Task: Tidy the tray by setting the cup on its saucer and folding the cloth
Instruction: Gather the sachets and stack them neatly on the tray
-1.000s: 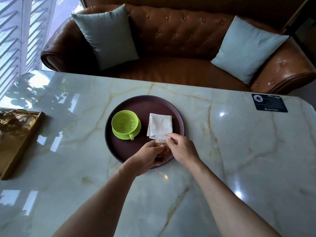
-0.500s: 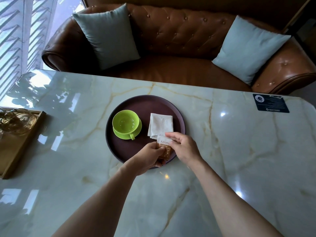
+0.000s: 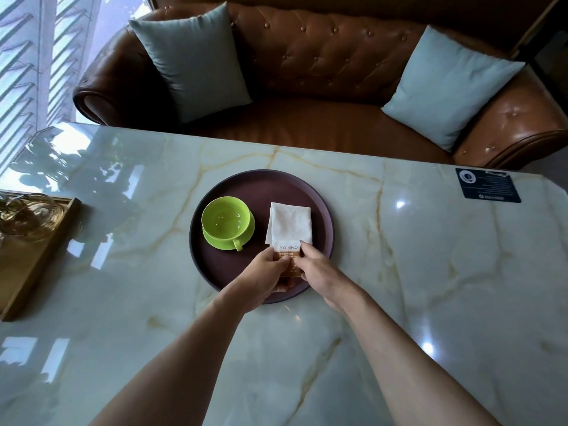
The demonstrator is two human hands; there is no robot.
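Both hands meet over the near edge of the tray (image 3: 215, 272). The left hand (image 3: 264, 276) and the right hand (image 3: 319, 272) each pinch one side of a small packet (image 3: 289, 256), white at the top with printed lettering and orange-brown below, holding it between thumbs and fingertips. The packet's upper end overlaps the near edge of the cloth (image 3: 290, 222).

The cloth is white and lies folded into a rough rectangle on the right half of the round, dark brown tray. On the left half the green cup (image 3: 225, 219) sits upright on its matching green saucer (image 3: 250, 232), handle turned toward the person; the cup looks empty. Cup and cloth lie near each other without touching.

The tray rests on a glossy, pale marble worktop (image 3: 399, 272) with amber veins. At the far left edge stands a wooden tray (image 3: 40, 259) holding glassware, well apart from the round one. A dark card (image 3: 488, 185) lies at the far right corner. Behind the worktop is a brown leather sofa (image 3: 322, 63) with two pale blue cushions.
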